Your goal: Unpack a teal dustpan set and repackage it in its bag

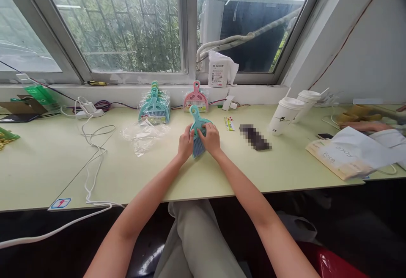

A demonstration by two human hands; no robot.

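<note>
Over the middle of the table I hold a small teal dustpan and brush set [198, 121], its looped handle pointing away from me and its blue bristles towards me. My left hand [185, 143] is closed on its left edge. On the other side, my right hand [210, 139] grips it, with the thumb on the front. Crumpled clear plastic wrap [144, 136] lies to the left, and a small printed label card [229, 123] to the right. Behind stand several wrapped teal sets [154, 108] in a row and a pink set [196, 98].
White cables [95, 151] run across the left of the table to a power strip [90, 112]. A dark pixelated item [255, 137] lies right of my hands. Two white cups [285, 115] with straws stand farther right, near a paper bag [349, 153] and another person's arm [364, 126].
</note>
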